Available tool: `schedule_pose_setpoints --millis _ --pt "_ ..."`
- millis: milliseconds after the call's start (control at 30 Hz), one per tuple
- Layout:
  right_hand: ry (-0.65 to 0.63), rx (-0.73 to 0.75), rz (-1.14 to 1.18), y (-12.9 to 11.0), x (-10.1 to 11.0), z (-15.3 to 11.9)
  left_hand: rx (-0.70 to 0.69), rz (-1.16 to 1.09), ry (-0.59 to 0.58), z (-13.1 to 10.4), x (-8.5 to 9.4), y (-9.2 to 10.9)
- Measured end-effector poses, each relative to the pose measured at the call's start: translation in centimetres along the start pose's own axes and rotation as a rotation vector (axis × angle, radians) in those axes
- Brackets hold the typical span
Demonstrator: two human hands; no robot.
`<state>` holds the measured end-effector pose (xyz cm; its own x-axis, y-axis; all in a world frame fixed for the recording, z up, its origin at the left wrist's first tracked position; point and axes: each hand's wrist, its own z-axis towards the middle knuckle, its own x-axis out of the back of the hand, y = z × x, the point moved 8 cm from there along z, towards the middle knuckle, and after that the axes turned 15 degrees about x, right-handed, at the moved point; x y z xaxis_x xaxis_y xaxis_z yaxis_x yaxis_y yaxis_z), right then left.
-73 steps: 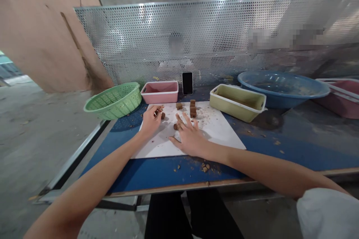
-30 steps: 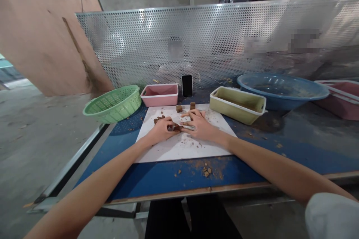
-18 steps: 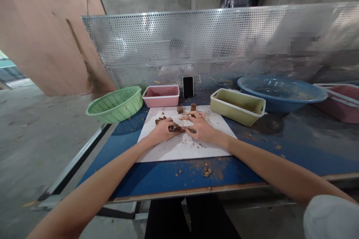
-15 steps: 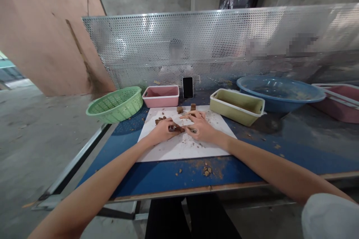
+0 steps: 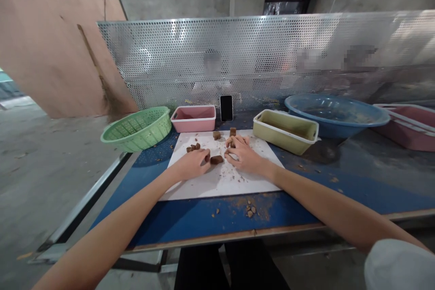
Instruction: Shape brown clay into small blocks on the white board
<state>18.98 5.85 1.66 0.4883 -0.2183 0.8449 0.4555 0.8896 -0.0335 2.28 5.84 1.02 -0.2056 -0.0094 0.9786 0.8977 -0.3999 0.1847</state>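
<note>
A brown block [image 5: 216,160], like a lump of dried clay, lies on the white board [image 5: 200,186] between my hands. My left hand [image 5: 193,164] is just left of it, with thumb and fingers curled together; whatever is between them, if anything, is hidden. On the block's other side, my right hand [image 5: 246,156] rests low over the board with bent fingers spread apart. Something brownish shows in the shadow under its fingers, too small to name. Beyond the left hand sits a small heap of brown pieces [image 5: 193,147]. Two more brown blocks, a left one [image 5: 216,135] and a right one [image 5: 233,131], stand near the board's far edge.
Behind the board are a green basket [image 5: 136,132], a pink bin [image 5: 193,124], a phone [image 5: 226,108], an olive bin [image 5: 282,138] and a blue basin [image 5: 340,122]. A perforated metal panel [image 5: 190,63] rises behind them. Crumbs [image 5: 250,210] lie on the blue tabletop [image 5: 170,226].
Both hands have drawn apart from the brown block they were touching. It now lies loose on the board. My left hand has shifted slightly left, and the view has tilted up a little.
</note>
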Motion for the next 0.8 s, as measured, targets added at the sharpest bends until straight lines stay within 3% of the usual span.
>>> schedule_pose_setpoints --millis 133,400,800 --pt "-0.06 0.073 -0.053 -0.1 -0.1 0.0 -0.043 0.03 -0.071 0.2 -0.7 0.0" --pt "-0.129 0.239 -0.162 -1.0 -0.3 0.2 -0.052 0.011 -0.086 0.5 -0.8 0.0" --pt "-0.147 0.236 -0.114 -0.8 0.1 0.0 -0.06 -0.194 -0.048 1.2 -0.3 -1.3"
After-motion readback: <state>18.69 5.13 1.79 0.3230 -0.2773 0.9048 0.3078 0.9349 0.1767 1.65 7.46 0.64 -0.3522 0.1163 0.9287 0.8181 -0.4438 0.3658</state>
